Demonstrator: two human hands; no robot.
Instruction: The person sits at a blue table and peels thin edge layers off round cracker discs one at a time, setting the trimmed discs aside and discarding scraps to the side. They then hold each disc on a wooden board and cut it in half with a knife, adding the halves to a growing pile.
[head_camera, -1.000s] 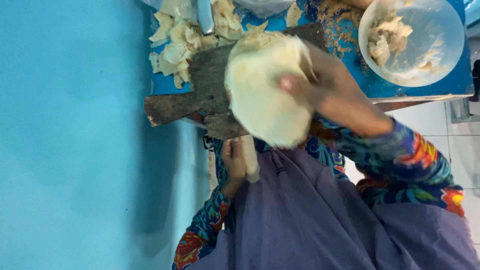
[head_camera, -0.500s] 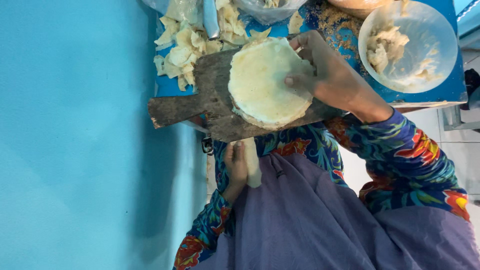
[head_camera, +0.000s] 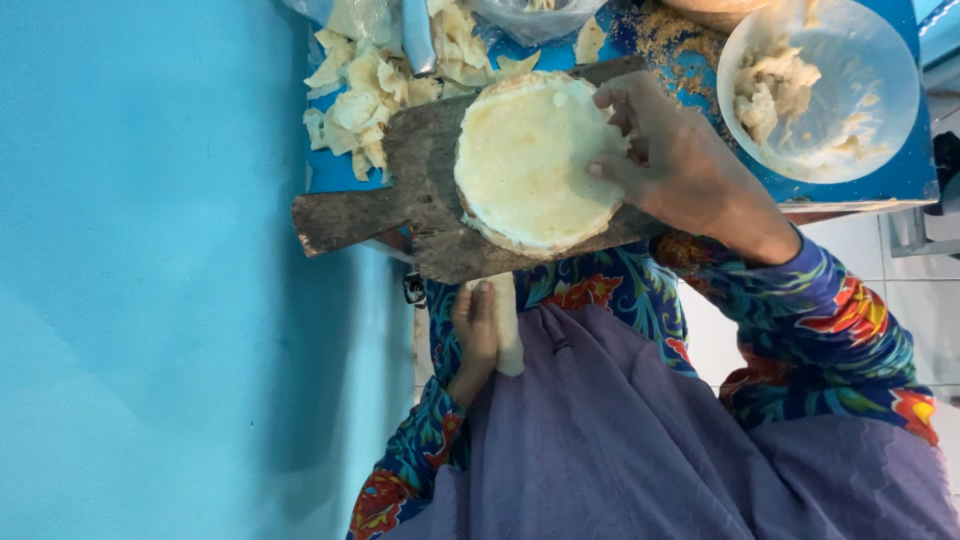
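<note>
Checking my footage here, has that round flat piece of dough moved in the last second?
Yes. The round dough was held up, overlapping the near edge of the wooden board; now it lies flat on the board, with the right hand resting on its edge.

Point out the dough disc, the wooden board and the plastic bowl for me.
dough disc (head_camera: 525, 160), head view, centre of its flat pale top.
wooden board (head_camera: 420, 190), head view, bare dark wood left of the disc.
plastic bowl (head_camera: 885, 130), head view, inner wall near its rim.
</note>
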